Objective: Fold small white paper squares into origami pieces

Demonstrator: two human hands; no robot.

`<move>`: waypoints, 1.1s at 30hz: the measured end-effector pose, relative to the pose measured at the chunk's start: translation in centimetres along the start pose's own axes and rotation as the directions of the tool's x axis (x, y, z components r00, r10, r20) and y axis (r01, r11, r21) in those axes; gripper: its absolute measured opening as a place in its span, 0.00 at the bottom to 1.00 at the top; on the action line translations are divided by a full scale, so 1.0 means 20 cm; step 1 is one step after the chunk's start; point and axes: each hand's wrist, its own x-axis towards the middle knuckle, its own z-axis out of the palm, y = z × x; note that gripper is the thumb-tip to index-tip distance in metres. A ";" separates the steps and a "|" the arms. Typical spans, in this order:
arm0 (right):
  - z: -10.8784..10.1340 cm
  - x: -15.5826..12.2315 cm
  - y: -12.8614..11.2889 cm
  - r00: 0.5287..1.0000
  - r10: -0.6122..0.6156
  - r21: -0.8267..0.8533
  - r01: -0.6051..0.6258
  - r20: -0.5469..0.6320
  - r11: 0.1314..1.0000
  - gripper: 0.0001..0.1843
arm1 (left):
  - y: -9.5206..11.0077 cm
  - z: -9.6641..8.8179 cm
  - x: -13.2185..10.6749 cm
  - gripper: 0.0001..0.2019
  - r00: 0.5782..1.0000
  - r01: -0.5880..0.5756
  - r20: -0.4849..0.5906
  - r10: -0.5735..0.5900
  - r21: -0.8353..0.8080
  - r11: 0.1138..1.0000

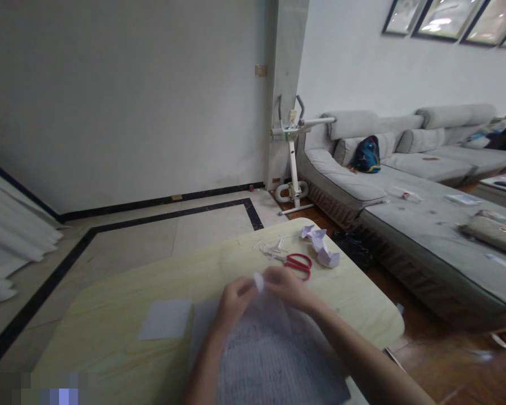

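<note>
My left hand and my right hand meet over the table, fingers pinched on a small piece of white paper. Its exact shape is blurred and partly covered by the fingers. Beneath my forearms lies a large greyish sheet covered with fine, unreadable marks. To the left of it is a white square of paper, lying flat. Scissors with red handles rest beyond my right hand, beside thin white paper scraps. Several folded white paper pieces stand near the far right corner.
The pale yellow table has rounded corners. A grey sofa runs along the right, with a blue backpack on it. White exercise equipment stands behind the table by the wall. A white curtain hangs at left.
</note>
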 end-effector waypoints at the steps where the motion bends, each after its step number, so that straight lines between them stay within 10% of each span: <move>1: 0.00 0.00 0.00 1.000 -0.004 -0.006 0.004 -0.008 1.000 0.04 | 0.00 0.00 0.00 0.12 1.000 -0.004 -0.002 0.004 -0.004 1.000; 20: 0.03 -0.01 -0.03 0.998 0.043 0.345 -0.055 0.042 0.937 0.12 | 0.06 0.04 -0.03 0.12 0.975 0.199 0.022 -0.223 -0.541 0.817; 28: 0.04 -0.01 0.02 0.979 0.114 0.442 -0.029 -0.167 0.897 0.07 | -0.03 0.04 0.00 0.11 0.979 0.147 -0.034 -0.203 -0.576 0.804; 33: -0.15 -0.07 0.06 0.950 0.147 0.439 -0.012 -0.275 0.898 0.13 | -0.08 0.03 0.02 0.11 0.976 0.138 -0.050 -0.213 -0.612 0.779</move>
